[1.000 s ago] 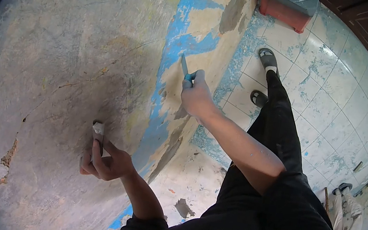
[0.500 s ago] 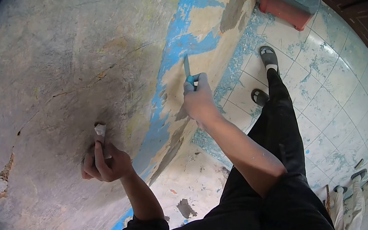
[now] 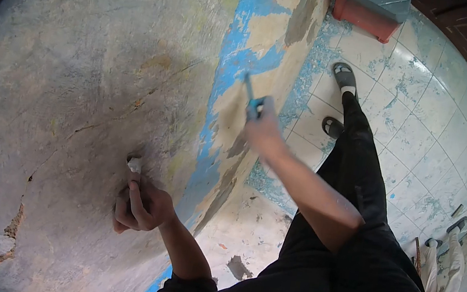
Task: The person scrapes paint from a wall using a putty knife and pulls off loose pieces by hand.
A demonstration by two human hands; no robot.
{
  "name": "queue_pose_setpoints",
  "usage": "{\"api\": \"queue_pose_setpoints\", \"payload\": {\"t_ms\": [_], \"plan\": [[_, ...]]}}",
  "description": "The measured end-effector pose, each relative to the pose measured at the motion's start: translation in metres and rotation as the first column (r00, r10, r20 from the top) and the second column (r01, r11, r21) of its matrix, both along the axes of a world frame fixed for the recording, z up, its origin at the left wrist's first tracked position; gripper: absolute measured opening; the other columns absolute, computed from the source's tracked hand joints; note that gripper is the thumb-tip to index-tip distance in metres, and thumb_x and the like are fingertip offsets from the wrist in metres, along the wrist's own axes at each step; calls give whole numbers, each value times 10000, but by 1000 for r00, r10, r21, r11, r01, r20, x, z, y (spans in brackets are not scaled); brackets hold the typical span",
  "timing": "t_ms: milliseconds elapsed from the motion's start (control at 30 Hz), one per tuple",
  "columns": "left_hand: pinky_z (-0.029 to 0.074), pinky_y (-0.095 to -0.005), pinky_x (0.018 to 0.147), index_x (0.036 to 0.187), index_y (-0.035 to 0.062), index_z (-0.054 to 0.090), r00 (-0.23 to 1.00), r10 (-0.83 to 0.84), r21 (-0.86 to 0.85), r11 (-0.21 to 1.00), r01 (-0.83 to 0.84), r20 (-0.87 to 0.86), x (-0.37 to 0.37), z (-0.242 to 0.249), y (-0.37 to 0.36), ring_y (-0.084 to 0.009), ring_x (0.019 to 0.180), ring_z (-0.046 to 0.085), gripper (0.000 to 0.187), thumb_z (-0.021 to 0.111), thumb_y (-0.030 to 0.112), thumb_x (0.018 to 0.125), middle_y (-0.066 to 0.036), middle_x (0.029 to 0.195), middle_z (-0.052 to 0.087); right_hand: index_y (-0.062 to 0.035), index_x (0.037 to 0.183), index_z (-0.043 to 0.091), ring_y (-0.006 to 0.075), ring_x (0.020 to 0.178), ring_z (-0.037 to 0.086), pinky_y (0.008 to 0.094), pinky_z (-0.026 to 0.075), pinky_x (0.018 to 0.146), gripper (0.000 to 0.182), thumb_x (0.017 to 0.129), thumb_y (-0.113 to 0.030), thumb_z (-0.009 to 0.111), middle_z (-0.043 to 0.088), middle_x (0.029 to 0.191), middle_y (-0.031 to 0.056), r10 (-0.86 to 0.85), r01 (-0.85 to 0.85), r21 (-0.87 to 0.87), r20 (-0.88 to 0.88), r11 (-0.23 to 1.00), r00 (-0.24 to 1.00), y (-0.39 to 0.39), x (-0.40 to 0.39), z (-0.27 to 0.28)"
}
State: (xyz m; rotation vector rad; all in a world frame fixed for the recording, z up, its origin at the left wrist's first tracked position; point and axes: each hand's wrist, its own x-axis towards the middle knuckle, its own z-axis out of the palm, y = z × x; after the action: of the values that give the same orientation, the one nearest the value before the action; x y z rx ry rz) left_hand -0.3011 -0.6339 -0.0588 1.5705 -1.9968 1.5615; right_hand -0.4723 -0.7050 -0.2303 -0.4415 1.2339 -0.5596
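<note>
My right hand [image 3: 263, 127] is closed round the turquoise handle of a scraper [image 3: 249, 87]; hand and tool are slightly blurred. The narrow blade points at the blue paint [image 3: 248, 61] left on the wall, among bare beige patches. Lower down on the left, my left hand [image 3: 141, 208] pinches a small tool with a whitish end [image 3: 135, 164], held at the grey wall [image 3: 97, 55]. Its exact shape is partly hidden by my fingers. A thin crack [image 3: 84, 127] runs across the grey wall beside my left hand.
Paint flakes lie scattered over the white tiled floor [image 3: 410, 120]. A red and grey plastic stool or box [image 3: 365, 18] stands at the top. Another person's light trousers and dark footwear [image 3: 452, 266] show at the lower right. My legs and sandals [image 3: 344, 78] are on the tiles.
The whole view has shifted a little, with the wall now slightly further right. My right hand and the scraper have moved slightly right and down, and are more blurred.
</note>
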Motion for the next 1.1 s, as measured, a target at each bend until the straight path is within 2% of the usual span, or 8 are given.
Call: {"api": "queue_pose_setpoints", "payload": {"t_ms": [167, 267, 367, 567, 667, 767, 867, 1100], "plan": [[314, -359, 801, 993, 183, 737, 999, -47, -46, 998, 47, 6, 5, -5, -2, -167, 867, 497, 257, 876, 113, 789, 47, 865, 614, -22, 1132, 422, 404, 833, 660, 471, 501, 766, 209, 1017, -163, 525, 633, 899, 250, 7, -6, -68, 15, 998, 1000, 6, 4, 10], [316, -355, 803, 992, 183, 738, 1000, -2, -34, 999, 2, -1, 4, -5, 0, -174, 876, 493, 259, 876, 106, 788, 40, 874, 614, -57, 1158, 468, 138, 762, 501, 336, 427, 654, 184, 1043, -178, 544, 551, 856, 80, -19, 7, 102, 114, 995, 993, 0, -11, 13], [320, -357, 804, 988, 180, 740, 1000, 14, -19, 1000, -14, -12, 1, -6, 1, -178, 895, 490, 253, 875, 105, 788, 33, 883, 618, -35, 1141, 429, 424, 861, 661, 481, 498, 781, 194, 1027, -171, 508, 640, 917, 266, 33, -32, -34, 25, 999, 999, 8, -2, -5], [329, -361, 803, 980, 175, 743, 1000, 9, -26, 1000, -9, -14, 3, -5, 2, -178, 919, 489, 234, 870, 126, 791, 31, 888, 624, -34, 1137, 426, 397, 868, 666, 481, 496, 779, 190, 1027, -168, 505, 641, 918, 253, 32, -40, 149, 53, 988, 998, -22, -19, 2], [331, -365, 801, 981, 171, 740, 1000, 12, -28, 1000, -12, -16, 3, -6, 1, -178, 917, 489, 231, 866, 125, 793, 31, 891, 629, -33, 1121, 424, 403, 845, 657, 484, 488, 762, 186, 1025, -169, 506, 631, 895, 252, 29, -28, -19, 55, 999, 998, 8, -2, -6], [335, -369, 804, 978, 170, 737, 1000, 6, -45, 999, -6, -11, 4, -7, 0, -185, 921, 490, 227, 861, 117, 795, 26, 893, 635, -53, 1134, 482, 130, 709, 480, 327, 402, 625, 152, 1043, -162, 537, 565, 834, 81, -22, 22, -1, 106, 1000, 994, 15, -4, -18], [333, -377, 799, 985, 196, 769, 1000, 0, -50, 999, 0, -8, 3, -6, -1, -181, 871, 505, 216, 865, 137, 801, 38, 903, 657, -27, 1131, 428, 404, 796, 643, 483, 482, 742, 208, 1025, -182, 516, 614, 850, 234, 41, -39, -69, 27, 997, 999, 15, -8, -16], [343, -375, 811, 966, 173, 740, 1000, 0, -66, 998, -1, -19, 3, -8, -2, -194, 919, 490, 216, 859, 130, 790, 32, 890, 630, -38, 1128, 445, 300, 754, 623, 451, 485, 701, 190, 1030, -182, 520, 614, 848, 190, -9, -3, 130, 92, 991, 996, -12, -14, -15]]}}
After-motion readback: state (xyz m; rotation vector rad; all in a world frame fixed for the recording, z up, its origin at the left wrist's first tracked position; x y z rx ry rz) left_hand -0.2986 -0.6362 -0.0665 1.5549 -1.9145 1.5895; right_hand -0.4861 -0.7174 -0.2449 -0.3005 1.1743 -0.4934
